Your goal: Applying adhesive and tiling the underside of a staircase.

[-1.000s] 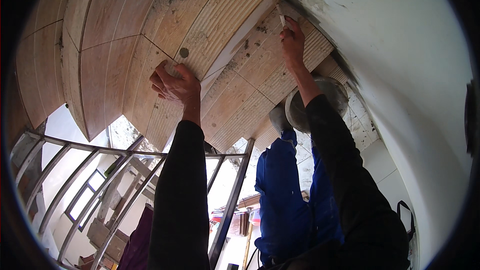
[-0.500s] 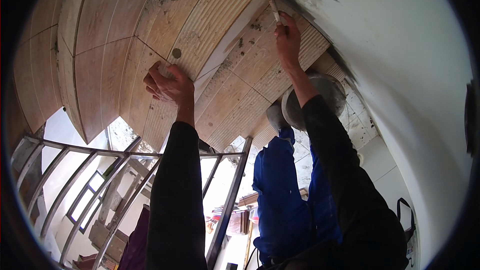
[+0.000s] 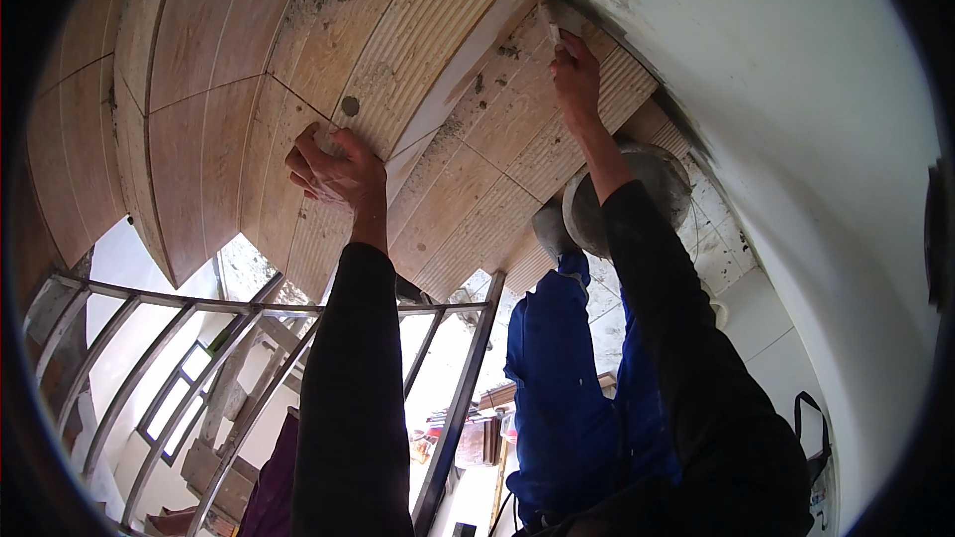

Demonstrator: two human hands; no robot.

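Note:
My left hand rests on the ridged front strip of a wood-patterned tiled stair step, its fingers apart and bent, holding nothing. A dark round spot marks the tile just beyond the fingertips. Farther right, my right hand pinches a thin, pale, stick-like tool. Its tip points into the corner where the step's riser meets the white wall; the tool's exact kind is too small to tell. Grey smears and specks lie on the lower tread between the hands.
A grey round bucket stands below my right forearm, beside my foot. At the lower left runs a metal railing, with a drop to a lower room behind it. The white wall curves along the right side.
My right hand has shifted slightly toward me and to the right, with the pale tool turned a little in its grip. The left hand stays in place.

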